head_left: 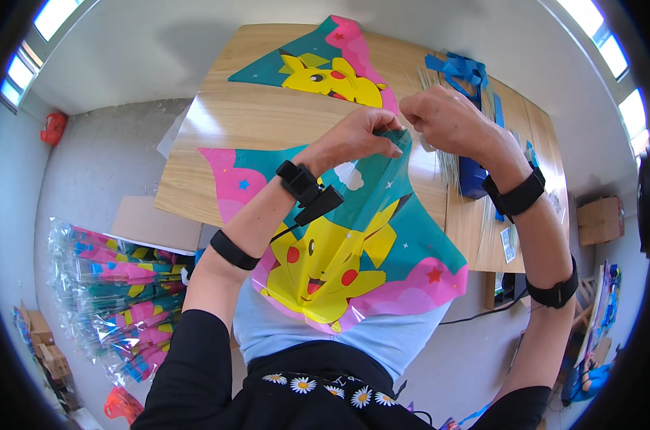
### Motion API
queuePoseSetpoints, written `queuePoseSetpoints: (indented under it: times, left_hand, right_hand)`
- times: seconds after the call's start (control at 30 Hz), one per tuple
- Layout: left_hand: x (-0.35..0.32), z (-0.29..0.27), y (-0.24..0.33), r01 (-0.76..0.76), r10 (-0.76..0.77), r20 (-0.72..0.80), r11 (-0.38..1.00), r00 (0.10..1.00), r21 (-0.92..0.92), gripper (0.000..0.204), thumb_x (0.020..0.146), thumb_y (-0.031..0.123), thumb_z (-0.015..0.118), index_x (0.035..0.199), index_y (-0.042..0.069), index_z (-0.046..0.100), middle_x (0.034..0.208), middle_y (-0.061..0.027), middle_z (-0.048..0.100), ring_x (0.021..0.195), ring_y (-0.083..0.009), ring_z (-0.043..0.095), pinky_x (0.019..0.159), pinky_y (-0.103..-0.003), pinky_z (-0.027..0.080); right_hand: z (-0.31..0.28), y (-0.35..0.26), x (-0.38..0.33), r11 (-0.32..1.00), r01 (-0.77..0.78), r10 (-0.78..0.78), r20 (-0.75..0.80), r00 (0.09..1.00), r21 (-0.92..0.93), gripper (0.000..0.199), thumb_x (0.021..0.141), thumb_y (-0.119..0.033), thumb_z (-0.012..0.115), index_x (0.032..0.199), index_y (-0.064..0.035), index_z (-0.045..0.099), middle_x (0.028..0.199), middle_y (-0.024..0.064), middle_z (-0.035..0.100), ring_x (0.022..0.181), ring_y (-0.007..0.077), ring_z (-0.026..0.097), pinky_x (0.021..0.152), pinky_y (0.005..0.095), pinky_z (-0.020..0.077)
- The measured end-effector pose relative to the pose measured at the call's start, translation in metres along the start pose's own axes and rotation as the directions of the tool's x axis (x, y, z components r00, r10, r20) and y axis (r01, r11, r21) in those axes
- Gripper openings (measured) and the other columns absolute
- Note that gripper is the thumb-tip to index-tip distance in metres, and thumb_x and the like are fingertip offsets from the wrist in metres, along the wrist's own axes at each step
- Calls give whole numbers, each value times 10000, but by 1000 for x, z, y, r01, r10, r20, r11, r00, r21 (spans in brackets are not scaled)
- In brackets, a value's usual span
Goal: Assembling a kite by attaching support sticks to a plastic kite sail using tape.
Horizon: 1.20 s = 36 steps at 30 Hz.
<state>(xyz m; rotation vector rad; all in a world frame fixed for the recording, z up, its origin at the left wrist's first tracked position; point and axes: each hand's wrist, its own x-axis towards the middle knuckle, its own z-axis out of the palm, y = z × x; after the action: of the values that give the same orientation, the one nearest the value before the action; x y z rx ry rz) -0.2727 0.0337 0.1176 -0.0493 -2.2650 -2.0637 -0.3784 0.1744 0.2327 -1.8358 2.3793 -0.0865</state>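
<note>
A thin teal and pink kite sheet (pixel 429 236) with a yellow cartoon animal hangs from the table edge over my lap, creased down its middle. My left hand (pixel 355 138) pinches its top corner between thumb and fingers. Close beside that corner, my right hand (pixel 445 118) is closed, fingers curled; a small pale bit shows under it, but what it grips is hidden. Another kite sheet (pixel 318 75) of the same print lies flat on the far side of the table.
Thin sticks (pixel 450 172) lie along the right of the wooden table (pixel 188 175), near blue straps (pixel 462 70) and a dark blue box (pixel 473 179). Several plastic-wrapped kites (pixel 124 294) are piled at the left, by a brown board (pixel 155 221). A cardboard box (pixel 601 220) stands far right.
</note>
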Motion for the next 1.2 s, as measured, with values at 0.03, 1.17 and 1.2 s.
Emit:
queuePoseSetpoints:
  times: [0.03, 1.17, 1.2]
  left_hand:
    - [0, 0, 0, -3, 3, -6, 1000, 1000, 2, 225, 803, -7, 725, 1006, 65, 661, 895, 30, 621, 868, -91, 576, 829, -269, 481]
    - [6, 9, 3, -4, 13, -136, 998, 991, 63, 99, 871, 55, 708, 858, 27, 614, 761, 22, 568, 730, -74, 509, 686, -243, 439]
    - [6, 9, 3, -4, 11, -135, 999, 991, 53, 100, 866, 50, 710, 860, 22, 615, 765, 20, 574, 734, -73, 518, 693, -244, 445]
  right_hand:
    - [0, 1, 1, 1000, 10, -10, 3, 1000, -8, 89, 747, 19, 557, 761, -1, 643, 799, 202, 637, 781, 375, 621, 659, 448, 482]
    - [2, 8, 10, 999, -22, 23, 9, 1000, -24, 116, 726, 41, 562, 774, 8, 662, 811, 211, 656, 777, 378, 638, 658, 439, 504]
    - [3, 10, 10, 999, -24, 25, 10, 1000, -23, 116, 726, 41, 562, 774, 8, 662, 811, 211, 656, 777, 378, 638, 658, 439, 504]
